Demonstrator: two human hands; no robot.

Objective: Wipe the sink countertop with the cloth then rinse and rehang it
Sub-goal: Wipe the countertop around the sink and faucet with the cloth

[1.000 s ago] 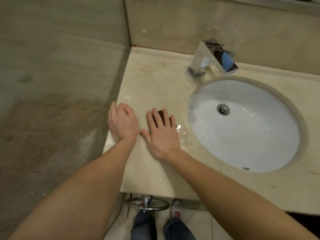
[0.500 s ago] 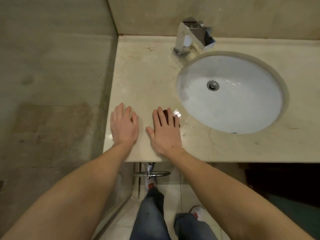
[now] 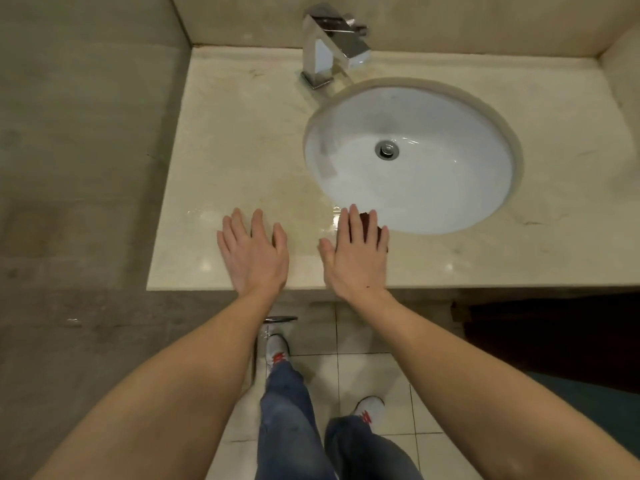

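A beige marble countertop (image 3: 242, 140) holds a white oval sink basin (image 3: 433, 181) with a chrome square faucet (image 3: 329, 46) behind it. My right hand (image 3: 356, 258) lies flat, fingers spread, pressing a small dark red cloth (image 3: 381, 233) onto the counter just in front of the basin's rim; only the cloth's edge shows between and beside my fingers. My left hand (image 3: 254, 254) rests flat and empty on the counter near its front edge, to the left of the right hand. A wet sheen (image 3: 329, 223) shows near the cloth.
A tiled wall (image 3: 86, 133) bounds the counter on the left and a backsplash (image 3: 450, 22) runs behind. A chrome ring (image 3: 280, 319) hangs under the counter's front edge. My legs and white shoes (image 3: 277, 351) stand on the tiled floor below.
My right hand has slid the cloth to the right along the counter's front, closer to the basin rim. The left hand stayed flat near the front edge. The camera view pulled back.
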